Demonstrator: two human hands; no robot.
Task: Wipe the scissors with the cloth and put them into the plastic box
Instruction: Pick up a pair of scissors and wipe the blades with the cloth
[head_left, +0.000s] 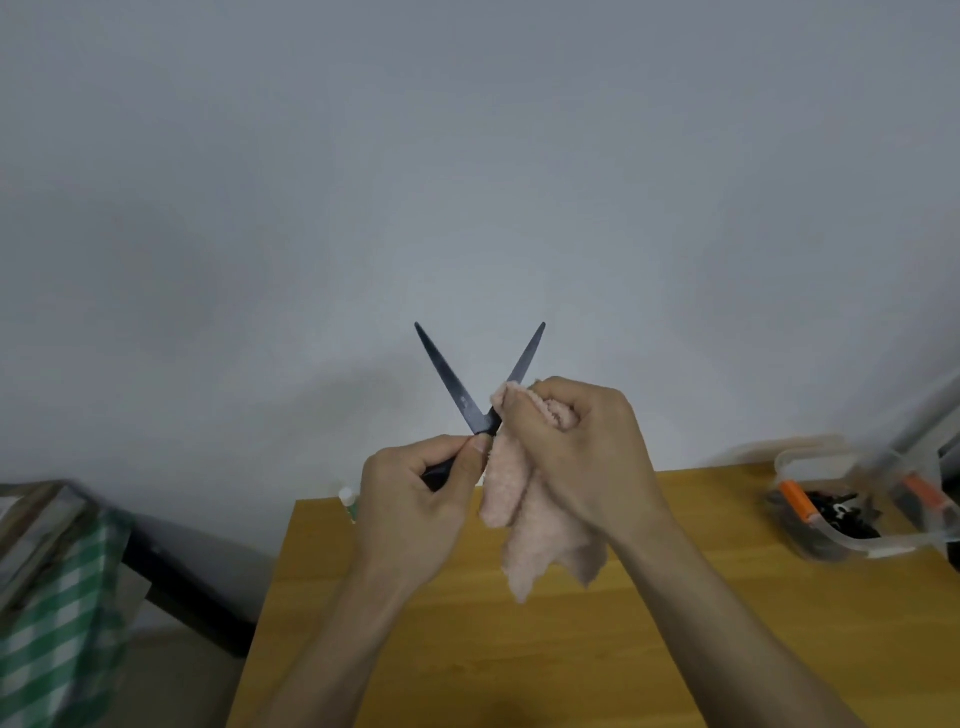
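Gripping the scissors (470, 395) by their handles, your left hand (415, 499) steadies stiff, sharp blades while your right hand (576, 441) clutches the soft cloth (524, 525).

Wooden surface (675, 649), light brown, set against a plain pale wall (467, 156). Small white-and-green tube (349, 503), upright at the surface's far left edge. Green-and-white checked cloth (62, 613), draped at far left, beside a dark frame (182, 582).
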